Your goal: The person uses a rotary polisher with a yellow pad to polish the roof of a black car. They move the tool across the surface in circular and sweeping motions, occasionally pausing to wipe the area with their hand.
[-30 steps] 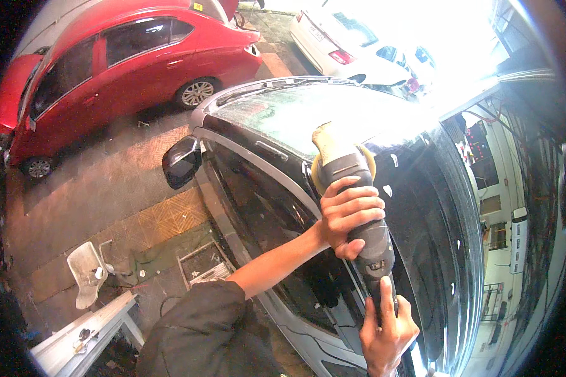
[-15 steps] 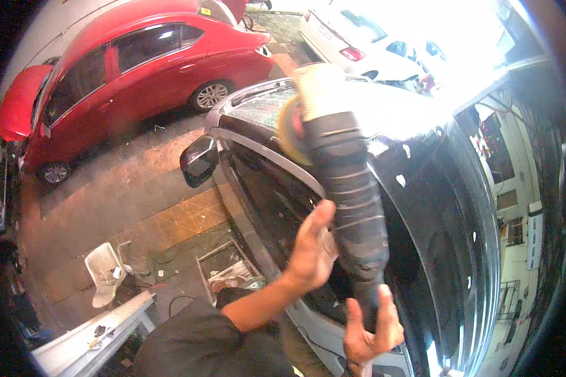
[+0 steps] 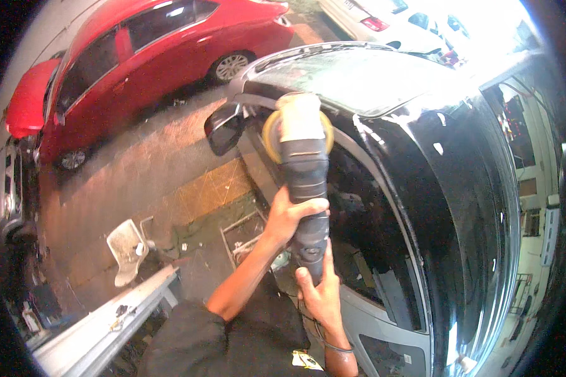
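Note:
A long black car polisher [image 3: 305, 173] with a pale head and a yellow round pad [image 3: 272, 137] is in both my hands. My left hand [image 3: 287, 215] wraps the middle of its body, thumb across the top. Around the rear end, my right hand [image 3: 321, 295] is closed, and a dark cord runs down by the wrist. The pad is over the side of a black car [image 3: 446, 207], by the front end of its window opening; whether it touches is hidden. Pale spots mark the car's glossy roof. Its side mirror [image 3: 225, 129] sticks out left of the polisher.
A red car [image 3: 151, 69] stands at the far left, a white car [image 3: 365, 22] at the back. On the floor to the left are a dirty white chair [image 3: 127, 251] and a metal-edged bench [image 3: 113, 320]. A metal frame [image 3: 229, 242] stands close to my left forearm.
The polisher has come off the roof side, moving left and toward me, and its head is lower in view. My left hand now wraps its body. The view has shifted too.

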Demonstrator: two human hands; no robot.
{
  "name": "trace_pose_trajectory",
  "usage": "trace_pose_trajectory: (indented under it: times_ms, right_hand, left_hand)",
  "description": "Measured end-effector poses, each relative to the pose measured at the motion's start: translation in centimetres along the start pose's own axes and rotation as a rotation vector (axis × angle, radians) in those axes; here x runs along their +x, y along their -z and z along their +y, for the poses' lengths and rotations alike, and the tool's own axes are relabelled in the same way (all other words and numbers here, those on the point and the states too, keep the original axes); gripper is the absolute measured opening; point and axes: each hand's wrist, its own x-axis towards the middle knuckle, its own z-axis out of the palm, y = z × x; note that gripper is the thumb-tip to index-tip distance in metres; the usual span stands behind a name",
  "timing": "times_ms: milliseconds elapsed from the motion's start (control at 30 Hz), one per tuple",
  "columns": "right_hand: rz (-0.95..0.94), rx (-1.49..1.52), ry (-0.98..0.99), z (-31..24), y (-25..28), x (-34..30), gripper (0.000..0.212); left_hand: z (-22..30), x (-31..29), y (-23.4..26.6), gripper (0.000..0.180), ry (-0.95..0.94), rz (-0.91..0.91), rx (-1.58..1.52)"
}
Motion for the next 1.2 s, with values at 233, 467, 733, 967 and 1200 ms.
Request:
trace_pose_trajectory:
  times_ms: [233, 467, 733, 967, 1200]
  right_hand:
    - [0.157, -0.181, -0.068, 0.1, 1.5, -0.7, 0.088]
    - [0.177, -0.251, -0.06, -1.0, 2.8, -0.2, 0.088]
    - [0.156, -0.243, -0.075, -2.5, 4.4, -0.1, 0.085]
    - [0.183, -0.283, -0.056, -3.5, 4.6, -0.4, 0.084]
    - [0.17, -0.316, -0.106, -7.0, 5.2, -1.0, 0.081]
  left_hand:
    - [-2.4, 1.7, -1.7, 0.046, -0.028, -0.144, -0.063]
    - [-3.3, 2.8, -2.4, 0.04, -0.032, -0.147, -0.098]
    - [-2.4, 2.6, -4.0, 0.04, -0.003, -0.058, -0.127]
    - [-2.6, 2.5, -4.3, 0.036, 0.002, -0.054, -0.138]
    - [-2.1, 2.4, -5.3, 0.033, 0.06, -0.048, -0.281]
